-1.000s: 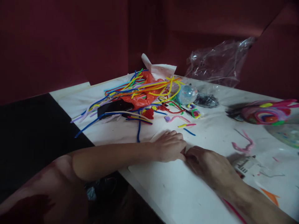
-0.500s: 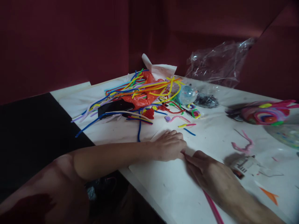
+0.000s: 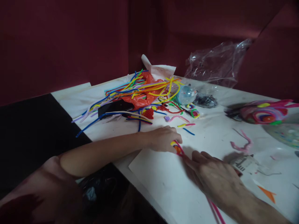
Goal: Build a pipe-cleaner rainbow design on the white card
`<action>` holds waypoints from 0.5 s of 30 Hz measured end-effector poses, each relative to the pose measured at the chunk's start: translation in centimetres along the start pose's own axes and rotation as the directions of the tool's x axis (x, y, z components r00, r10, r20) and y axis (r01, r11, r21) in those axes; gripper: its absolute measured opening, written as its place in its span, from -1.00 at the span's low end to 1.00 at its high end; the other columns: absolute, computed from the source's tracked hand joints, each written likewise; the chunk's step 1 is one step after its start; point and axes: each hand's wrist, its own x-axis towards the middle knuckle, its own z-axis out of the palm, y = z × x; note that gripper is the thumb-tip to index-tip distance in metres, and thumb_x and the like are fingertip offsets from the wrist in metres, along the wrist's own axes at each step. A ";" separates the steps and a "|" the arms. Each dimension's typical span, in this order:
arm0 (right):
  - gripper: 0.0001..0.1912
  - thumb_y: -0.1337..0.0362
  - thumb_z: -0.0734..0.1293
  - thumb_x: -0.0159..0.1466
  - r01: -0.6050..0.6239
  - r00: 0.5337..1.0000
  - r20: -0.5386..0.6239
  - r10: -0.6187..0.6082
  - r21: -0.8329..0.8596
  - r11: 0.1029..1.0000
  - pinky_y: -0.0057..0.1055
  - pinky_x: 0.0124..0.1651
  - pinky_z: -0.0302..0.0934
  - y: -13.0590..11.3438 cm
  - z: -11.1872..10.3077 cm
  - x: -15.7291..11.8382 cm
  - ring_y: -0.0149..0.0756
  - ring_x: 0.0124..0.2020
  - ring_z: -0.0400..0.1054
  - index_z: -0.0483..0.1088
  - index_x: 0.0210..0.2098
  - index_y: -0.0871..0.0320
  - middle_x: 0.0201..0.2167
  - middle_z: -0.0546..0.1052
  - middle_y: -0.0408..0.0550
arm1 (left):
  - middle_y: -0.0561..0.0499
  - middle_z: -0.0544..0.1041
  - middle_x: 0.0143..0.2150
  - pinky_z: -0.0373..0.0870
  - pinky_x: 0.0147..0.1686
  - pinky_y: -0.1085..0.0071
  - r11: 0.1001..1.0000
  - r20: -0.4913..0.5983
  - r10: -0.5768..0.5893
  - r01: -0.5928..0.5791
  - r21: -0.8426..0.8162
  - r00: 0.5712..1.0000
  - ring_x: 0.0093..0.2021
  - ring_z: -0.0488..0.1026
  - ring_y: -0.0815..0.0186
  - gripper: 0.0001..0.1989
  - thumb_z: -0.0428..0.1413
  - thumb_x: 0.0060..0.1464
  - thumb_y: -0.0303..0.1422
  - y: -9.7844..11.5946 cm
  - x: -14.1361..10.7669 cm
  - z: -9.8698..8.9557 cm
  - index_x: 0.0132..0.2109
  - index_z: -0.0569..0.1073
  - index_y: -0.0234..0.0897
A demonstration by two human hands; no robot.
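Multicoloured pipe-cleaner coil sits at the left hand's fingertips, above the white paper sheet; contact with the sheet cannot be told. Left hand is closed on the coil; right hand pinches the pink pipe cleaner at its rim. Hands are close together, a small gap between.

Risks (judged): a loose left pinch could let the coil spring open; uneven pull from the right could skew the layers or slide the orange middle out. The pink tail, nearer the wearer than the coil, could snag under the right wrist.

Edges: table edge runs left and near of the coil. Pipe-cleaner pile bounds the far-left side; white labelled object limits rightward travel. Widest room: near side, over the sheet.
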 end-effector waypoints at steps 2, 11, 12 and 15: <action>-0.77 0.41 0.39 0.02 0.011 1.000 -0.028 -0.011 -0.005 1.000 -0.48 -0.63 -0.39 0.0 -0.1 0.0 -0.35 -0.56 0.21 0.46 -0.31 0.04 -0.54 0.30 -0.12 | -0.06 0.38 -0.19 0.19 -0.15 0.42 0.999 -0.041 -0.042 0.041 -0.010 0.998 -0.14 0.28 0.29 -0.65 0.12 -0.10 -0.32 -0.6 -0.7 -0.6 -0.11 0.38 -0.34; -0.83 0.43 0.30 -0.02 0.039 0.976 -0.215 -0.041 -0.017 0.999 -0.50 -0.62 -0.29 0.1 0.7 -0.1 -0.36 -0.61 0.18 0.43 -0.43 0.10 -0.58 0.27 -0.12 | -0.04 0.39 -0.23 0.19 -0.17 0.43 0.996 -0.158 -0.007 0.020 0.081 0.987 -0.18 0.28 0.31 -0.68 0.04 0.02 -0.25 -1.2 -2.2 0.7 -0.07 0.39 -0.26; -0.82 0.44 0.28 -0.03 0.034 0.976 -0.212 -0.040 -0.028 0.999 -0.50 -0.62 -0.28 0.1 0.7 -0.1 -0.35 -0.61 0.18 0.43 -0.42 0.10 -0.58 0.27 -0.12 | -0.03 0.39 -0.24 0.17 -0.16 0.44 0.993 -0.180 0.026 -0.004 0.121 0.983 -0.18 0.28 0.32 -0.74 0.01 0.06 -0.28 -1.1 -2.1 1.0 -0.11 0.41 -0.26; -0.76 0.45 0.24 -0.02 0.029 0.980 -0.197 -0.035 -0.031 0.999 -0.51 -0.62 -0.27 0.1 0.6 -0.3 -0.33 -0.59 0.20 0.42 -0.37 0.10 -0.57 0.27 -0.11 | -0.03 0.41 -0.28 0.14 -0.14 0.42 0.964 -0.183 0.119 -0.069 0.256 0.976 -0.18 0.26 0.32 -0.77 -0.08 0.12 -0.33 -0.8 -1.9 1.4 -0.21 0.43 -0.29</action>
